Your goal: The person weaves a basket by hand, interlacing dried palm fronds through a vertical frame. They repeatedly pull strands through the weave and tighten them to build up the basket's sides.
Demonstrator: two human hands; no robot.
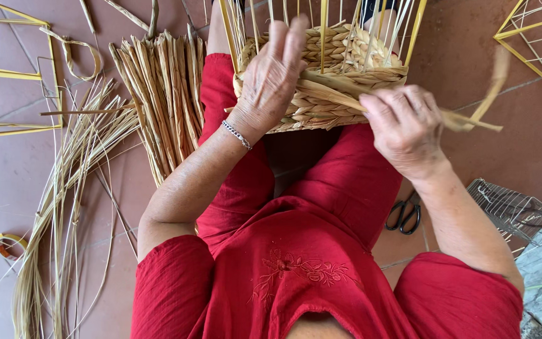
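Head view, looking down: half-woven basket (pixel 327 75) resting on the lap against red trousers (pixel 346 182), thin yellow uprights (pixel 323 25) rising out of its plaited wall. Left hand (pixel 271 75) pressing flat against the near side of the basket, fingers (pixel 286 37) stretched upward between the uprights, not clenched, gripping nothing clearly. Right hand (pixel 406 129) closing in a pinch on a flat straw strand (pixel 472 116), pulling it sideways from the basket wall, loose end curling up to the right. Silver bracelet (pixel 238 134) sitting on the left wrist. Bundle of cut straw (pixel 164 88) lying on the tiled floor (pixel 7 163) just left of the knee; longer loose reeds (pixel 64 188) fanning out beyond it. Yellow wire frames (pixel 14 75) lying further left, another (pixel 537 44) at upper right. Black scissors (pixel 404 216) lying on the floor beside the right thigh, partly hidden by the forearm; wire rack (pixel 509 207) near them.
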